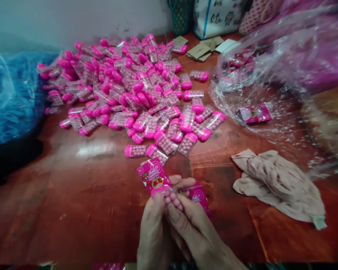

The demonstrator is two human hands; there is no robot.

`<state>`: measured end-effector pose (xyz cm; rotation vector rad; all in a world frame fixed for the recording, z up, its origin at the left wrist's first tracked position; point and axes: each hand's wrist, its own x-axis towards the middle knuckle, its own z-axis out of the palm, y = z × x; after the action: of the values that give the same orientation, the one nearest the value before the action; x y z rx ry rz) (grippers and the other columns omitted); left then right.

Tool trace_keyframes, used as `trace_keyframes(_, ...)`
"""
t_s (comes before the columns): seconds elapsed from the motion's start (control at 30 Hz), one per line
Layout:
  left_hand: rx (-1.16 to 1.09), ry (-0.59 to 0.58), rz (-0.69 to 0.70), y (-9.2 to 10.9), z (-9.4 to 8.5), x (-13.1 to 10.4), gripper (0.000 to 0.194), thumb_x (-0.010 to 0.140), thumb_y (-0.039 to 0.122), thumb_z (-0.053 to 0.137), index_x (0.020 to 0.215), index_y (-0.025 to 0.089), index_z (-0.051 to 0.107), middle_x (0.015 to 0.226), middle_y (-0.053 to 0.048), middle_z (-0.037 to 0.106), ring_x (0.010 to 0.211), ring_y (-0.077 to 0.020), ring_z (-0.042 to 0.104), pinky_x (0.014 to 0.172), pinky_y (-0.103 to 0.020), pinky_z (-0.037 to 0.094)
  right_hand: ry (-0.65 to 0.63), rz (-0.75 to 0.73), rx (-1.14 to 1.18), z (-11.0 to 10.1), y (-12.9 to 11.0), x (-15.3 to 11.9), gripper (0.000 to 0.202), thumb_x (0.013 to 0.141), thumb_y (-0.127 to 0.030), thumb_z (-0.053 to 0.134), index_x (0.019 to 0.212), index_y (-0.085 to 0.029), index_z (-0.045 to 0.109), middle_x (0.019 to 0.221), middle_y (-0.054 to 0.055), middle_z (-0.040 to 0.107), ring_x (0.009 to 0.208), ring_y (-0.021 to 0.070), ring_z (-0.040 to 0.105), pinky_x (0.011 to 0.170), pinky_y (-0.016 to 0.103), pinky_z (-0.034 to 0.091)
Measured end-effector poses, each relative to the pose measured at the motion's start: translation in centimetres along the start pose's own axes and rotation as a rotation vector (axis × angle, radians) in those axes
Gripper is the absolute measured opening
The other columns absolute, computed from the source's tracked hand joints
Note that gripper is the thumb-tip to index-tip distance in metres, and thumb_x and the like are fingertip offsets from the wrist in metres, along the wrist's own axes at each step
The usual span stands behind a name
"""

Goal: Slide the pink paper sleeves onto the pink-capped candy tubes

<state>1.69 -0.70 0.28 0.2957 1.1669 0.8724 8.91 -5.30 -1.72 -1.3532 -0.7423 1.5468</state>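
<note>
Close to the table's front edge, both hands are together around one small pack. My left hand (152, 228) pinches the lower end of a shiny pink printed sleeve (154, 176), thumb on top. My right hand (198, 232) is closed on a pack of pink candy balls (173, 200), its thumb pressing beside the balls. The balls show at the lower end of the sleeve; how far the pack reaches inside is hidden. Another pink printed sleeve (198, 197) shows behind my right fingers; whether it is held or lying there I cannot tell.
A big heap of clear, pink-capped candy packs (123, 86) spreads beyond my hands. To the right lie a crumpled beige cloth (278, 183), a clear plastic bag (284, 71) and a loose pink sleeve (255, 113). Blue plastic (14, 97) bulges at left; cardboard pieces (199, 50) lie behind.
</note>
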Motion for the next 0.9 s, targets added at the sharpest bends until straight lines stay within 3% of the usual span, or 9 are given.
trace_keyframes(0.07, -0.003, -0.022, -0.004, 0.2, -0.2, 0.2, 0.036, 0.081, 0.044, 0.053, 0.095, 0.014, 0.067, 0.096, -0.012, 0.070, 0.087, -0.0251, 0.065, 0.077, -0.035, 0.051, -0.018, 0.026, 0.064, 0.0, 0.2, 0.2, 0.047, 0.088, -0.053, 0.044, 0.119, -0.020, 0.056, 0.104, 0.009, 0.062, 0.100, 0.0238, 0.058, 0.081, 0.031, 0.051)
trace_keyframes(0.23, 0.100, 0.023, 0.085, -0.1, 0.2, -0.1, 0.030, 0.080, 0.037, 0.055, 0.085, 0.011, 0.070, 0.093, -0.013, 0.071, 0.088, -0.0249, 0.065, 0.082, -0.035, 0.049, 0.086, 0.054, 0.130, 0.4, 0.7, -0.3, 0.053, 0.082, -0.056, 0.051, 0.120, -0.020, 0.055, 0.109, 0.010, 0.060, 0.105, 0.0248, 0.056, 0.086, 0.032, 0.048)
trace_keyframes(0.37, 0.165, 0.008, 0.121, -0.8, 0.4, -1.3, 0.028, 0.082, 0.033, 0.052, 0.082, 0.013, 0.072, 0.103, -0.011, 0.069, 0.103, -0.0268, 0.059, 0.089, -0.034, 0.044, 0.077, 0.110, 0.126, 0.6, 1.1, -1.2, 0.058, 0.080, -0.060, 0.051, 0.121, -0.020, 0.053, 0.089, 0.007, 0.063, 0.078, 0.0212, 0.062, 0.062, 0.027, 0.052)
trace_keyframes(0.5, 0.139, -0.052, 0.137, -1.0, -0.5, -1.6, 0.028, 0.084, 0.030, 0.049, 0.085, 0.014, 0.072, 0.104, -0.010, 0.069, 0.106, -0.0266, 0.056, 0.093, -0.034, 0.042, 0.001, 0.111, 0.086, 0.5, 1.1, -1.1, 0.052, 0.083, -0.059, 0.047, 0.118, -0.021, 0.053, 0.073, 0.003, 0.059, 0.053, 0.0146, 0.055, 0.043, 0.023, 0.042)
trace_keyframes(0.7, -0.044, -0.117, 0.066, -0.3, -2.2, 0.0, 0.038, 0.085, 0.043, 0.047, 0.099, 0.014, 0.068, 0.095, -0.012, 0.071, 0.093, -0.0255, 0.063, 0.082, -0.037, 0.048, -0.063, 0.025, -0.046, 0.5, 0.6, 0.1, 0.043, 0.087, -0.056, 0.042, 0.101, -0.019, 0.060, 0.065, 0.000, 0.055, 0.047, 0.0112, 0.048, 0.043, 0.022, 0.037)
trace_keyframes(0.9, -0.012, -0.151, 0.059, -0.5, -2.0, 0.1, 0.029, 0.084, 0.033, 0.051, 0.088, 0.012, 0.070, 0.088, -0.011, 0.070, 0.077, -0.0215, 0.065, 0.069, -0.029, 0.050, -0.141, -0.086, -0.092, 0.2, 0.0, 0.6, 0.035, 0.091, -0.047, 0.042, 0.103, -0.017, 0.054, 0.062, -0.002, 0.050, 0.046, 0.0090, 0.044, 0.043, 0.020, 0.034)
